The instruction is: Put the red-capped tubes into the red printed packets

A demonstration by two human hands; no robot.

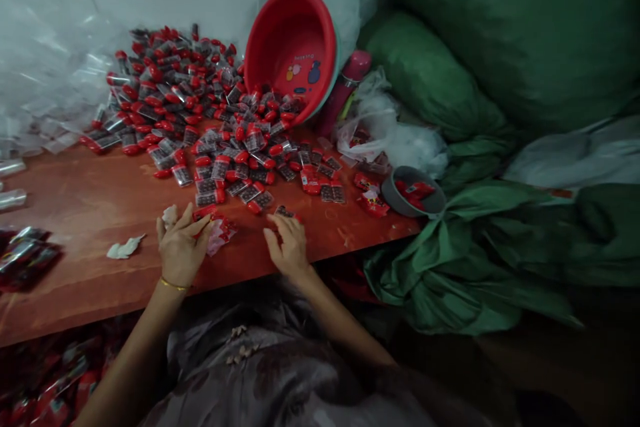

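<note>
Left hand (pixel 180 247) pinches red packet (pixel 217 230) near counter's (pixel 90 207) front edge | right hand (pixel 287 243), fingers spread, presses capsule (pixel 285 212) | keep packet mouth open, feed singly.

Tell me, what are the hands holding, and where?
The left hand pinches a small red-and-clear packet by its near end. The right hand touches a red-capped tube; whether it grips it cannot be told.
</note>
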